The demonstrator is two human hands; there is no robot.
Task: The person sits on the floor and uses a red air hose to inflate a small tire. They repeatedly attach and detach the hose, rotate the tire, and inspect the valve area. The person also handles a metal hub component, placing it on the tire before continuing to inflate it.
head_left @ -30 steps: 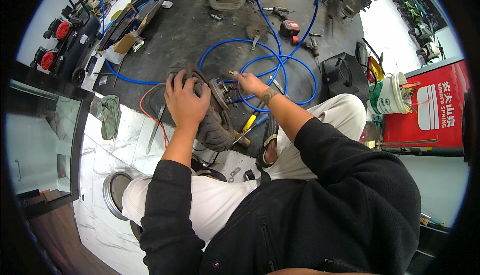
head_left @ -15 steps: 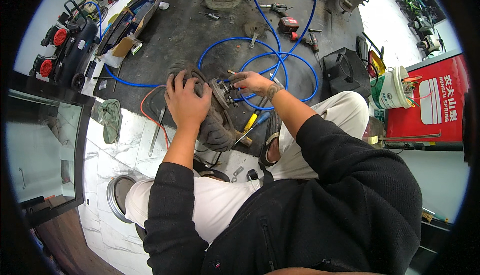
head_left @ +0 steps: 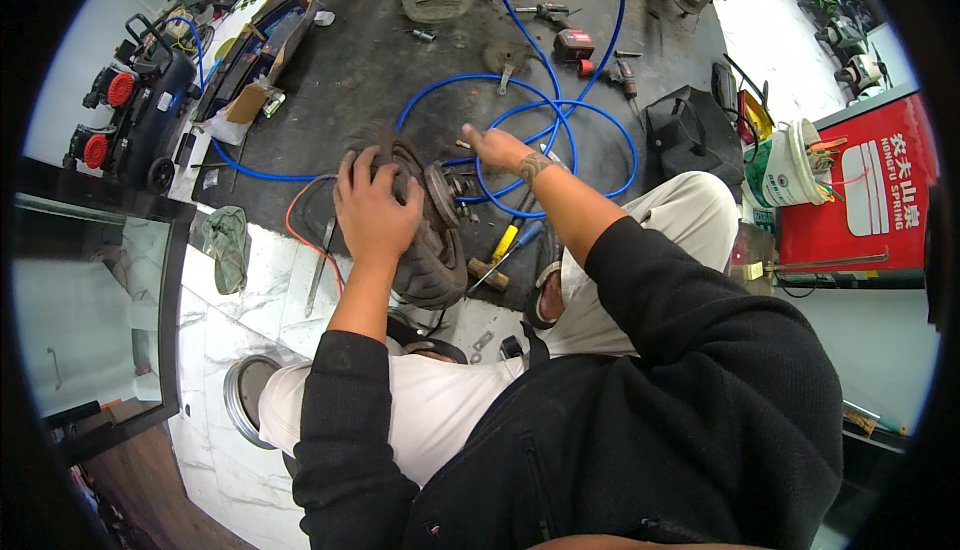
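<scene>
Wheel point(head_left: 425, 240) on floor between my knees | left hand point(head_left: 375, 212) spread flat on tyre, steadying | right hand point(head_left: 497, 147) loose, empty, by hub point(head_left: 447, 190) | looks heavy, stiff, grimy: grip the tread.

Both arms stretched forward, hands apart.
Left hand point(head_left: 375, 208) lies flat, fingers spread, palm down; right hand point(head_left: 497, 148) reaches further out, index finger pointing.

Matt black rubber tyre point(head_left: 425, 265), dull metal hub point(head_left: 443, 195), glossy blue plastic hose point(head_left: 560, 110).
</scene>
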